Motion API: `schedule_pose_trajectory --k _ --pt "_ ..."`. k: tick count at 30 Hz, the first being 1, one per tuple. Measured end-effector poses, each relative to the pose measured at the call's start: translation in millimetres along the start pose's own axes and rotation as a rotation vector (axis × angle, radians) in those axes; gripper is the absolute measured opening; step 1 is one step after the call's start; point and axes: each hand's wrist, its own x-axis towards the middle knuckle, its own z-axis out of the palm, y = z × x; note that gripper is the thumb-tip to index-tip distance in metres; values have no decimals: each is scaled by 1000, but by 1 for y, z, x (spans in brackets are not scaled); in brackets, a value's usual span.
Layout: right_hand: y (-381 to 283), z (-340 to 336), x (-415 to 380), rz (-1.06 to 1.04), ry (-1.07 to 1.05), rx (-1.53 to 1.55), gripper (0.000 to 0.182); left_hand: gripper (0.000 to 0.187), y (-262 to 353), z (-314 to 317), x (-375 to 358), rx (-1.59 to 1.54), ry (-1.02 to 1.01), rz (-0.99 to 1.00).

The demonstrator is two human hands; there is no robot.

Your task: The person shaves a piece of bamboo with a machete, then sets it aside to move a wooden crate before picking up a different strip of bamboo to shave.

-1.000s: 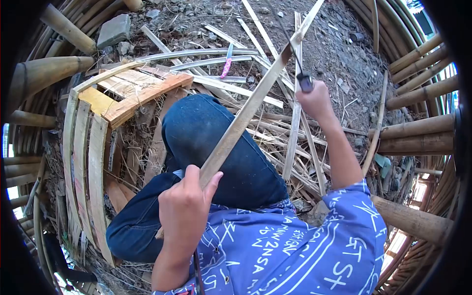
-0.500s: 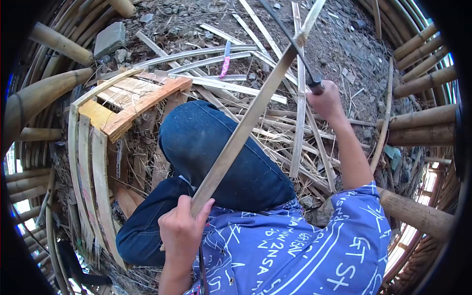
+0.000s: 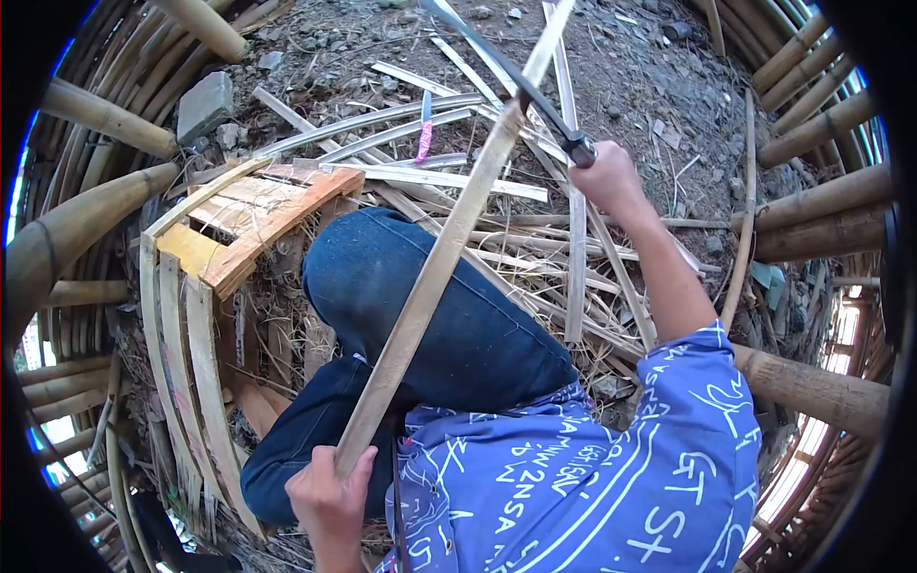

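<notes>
My left hand [image 3: 330, 497] is closed around the near end of a long, flat bamboo strip [image 3: 435, 277], thumb on top. The strip slants up and away over my bent knee [image 3: 382, 258], and its far part meets the blade of a long knife. My right hand [image 3: 608, 179] grips the dark handle of this machete-like knife [image 3: 497, 63], its blade pointing up and left across the strip near a node.
Bamboo strips [image 3: 575, 258] and shavings litter the ground ahead. A small knife with a pink-wrapped handle [image 3: 425, 138] lies among them. At left stands a slatted wooden piece [image 3: 267, 229], with a concrete block [image 3: 204, 105] behind. Bamboo poles [image 3: 821, 205] line both sides.
My left hand has drawn down and left, pulling the strip back so its node sits nearer me than the blade. My right hand has shifted slightly left, the knife tilting further left.
</notes>
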Motion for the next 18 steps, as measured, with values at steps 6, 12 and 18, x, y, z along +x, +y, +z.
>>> schedule_pose_trajectory --k 6,12,18 --pt "-27 -19 -37 -86 -76 367 16 41 -28 1 -8 54 -19 16" --pt "-8 -3 -8 45 -9 71 14 41 -32 -7 -20 90 58 37" --pt "-31 -19 -42 -203 -162 241 13 40 -42 -3 -18 81 22 74"
